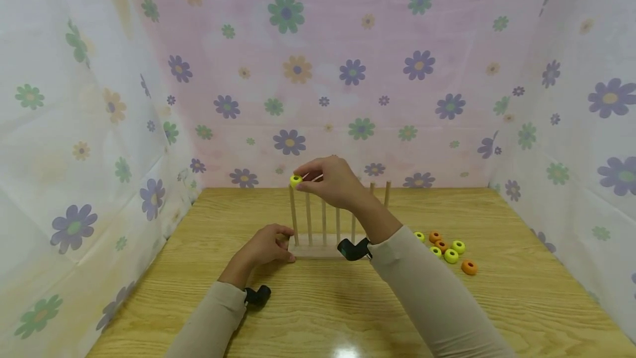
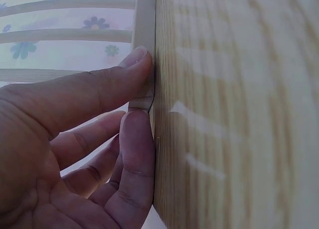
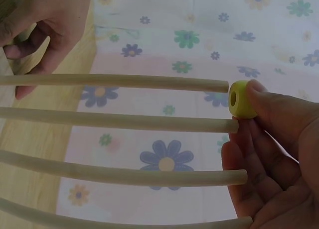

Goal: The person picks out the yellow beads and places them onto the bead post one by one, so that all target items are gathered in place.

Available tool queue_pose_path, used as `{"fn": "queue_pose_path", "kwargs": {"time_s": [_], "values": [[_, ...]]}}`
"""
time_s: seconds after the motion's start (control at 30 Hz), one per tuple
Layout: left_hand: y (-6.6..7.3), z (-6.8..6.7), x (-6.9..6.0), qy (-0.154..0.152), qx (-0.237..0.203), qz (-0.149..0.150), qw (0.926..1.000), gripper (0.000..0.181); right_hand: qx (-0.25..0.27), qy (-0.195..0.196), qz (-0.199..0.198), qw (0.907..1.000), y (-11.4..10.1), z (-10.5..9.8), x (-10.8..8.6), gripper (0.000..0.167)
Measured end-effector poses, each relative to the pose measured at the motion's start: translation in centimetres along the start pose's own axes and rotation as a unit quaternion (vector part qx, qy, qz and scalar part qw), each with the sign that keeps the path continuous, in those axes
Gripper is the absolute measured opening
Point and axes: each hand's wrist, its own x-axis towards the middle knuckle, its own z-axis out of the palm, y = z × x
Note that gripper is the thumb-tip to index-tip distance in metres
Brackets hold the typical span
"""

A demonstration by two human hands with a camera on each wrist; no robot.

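My right hand (image 1: pixel 334 182) pinches a yellow ring-shaped bead (image 1: pixel 296 180) between thumb and fingers at the top of the leftmost peg (image 1: pixel 293 214). In the right wrist view the bead (image 3: pixel 241 100) sits just off the peg's tip (image 3: pixel 219 85), its hole facing the pegs. My left hand (image 1: pixel 265 245) grips the left end of the wooden stand's base (image 1: pixel 318 250). The left wrist view has the thumb (image 2: pixel 132 64) on the base and the fingers bent around its end. Several upright pegs rise from the base; my right hand and forearm hide parts of them.
Right of the stand lie several loose beads, yellow (image 1: pixel 451 256) and orange (image 1: pixel 469 267), the nearest partly behind my right sleeve (image 1: pixel 427 280). Flower-patterned cloth (image 1: pixel 318 70) encloses the wooden table (image 1: pixel 318 303) at the back and both sides.
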Motion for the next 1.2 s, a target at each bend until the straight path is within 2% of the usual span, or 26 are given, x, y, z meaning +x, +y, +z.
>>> {"fn": "queue_pose_path", "kwargs": {"time_s": [0.33, 1.0, 1.2], "values": [[-0.3, 0.0, 0.2, -0.002, 0.001, 0.007, 1.0, 0.067, -0.004, 0.023, 0.014, 0.9996, 0.0, 0.9, 0.3, 0.023], [-0.2, -0.1, 0.2, 0.0, 0.002, 0.004, 1.0, 0.068, -0.029, 0.033, 0.049, 0.9979, -0.2, 1.8, 0.5, 0.022], [-0.1, -0.1, 0.0, 0.0, 0.0, 0.008, 1.0, 0.068, -0.036, 0.034, 0.049, 0.9976, -0.3, 1.8, 0.4, 0.022]]}}
